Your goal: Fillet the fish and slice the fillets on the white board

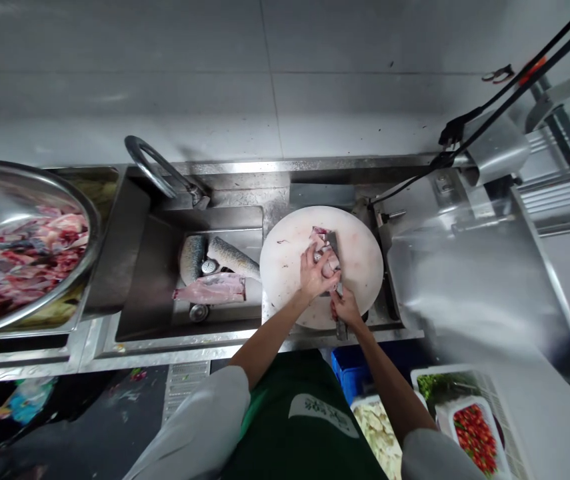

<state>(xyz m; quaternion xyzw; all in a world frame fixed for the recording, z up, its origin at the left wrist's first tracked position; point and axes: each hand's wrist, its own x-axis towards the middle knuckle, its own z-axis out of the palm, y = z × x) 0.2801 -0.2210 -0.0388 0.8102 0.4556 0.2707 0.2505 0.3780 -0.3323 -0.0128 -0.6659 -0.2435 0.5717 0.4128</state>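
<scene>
On the round white cutting board [285, 267], my left hand [312, 275] grips pieces of raw fish [331, 265], its fingers curved over them and its thumb toward the near end. My right hand [346, 307] is closed around the handle of a cleaver [333, 241]. The blade lies against the right side of the fish, partly hidden by the fish and my left hand. A pinkish cut end of fish [319, 232] shows beyond my left fingers.
Left of the board, a sink [137, 280] holds several large fish pieces [212, 289] under a curved faucet [152, 160]. A steel bowl [95, 230] of cut raw fish stands far left. A large steel machine [469, 267] adjoins on the right; a tray of red chillies [475, 437] sits below.
</scene>
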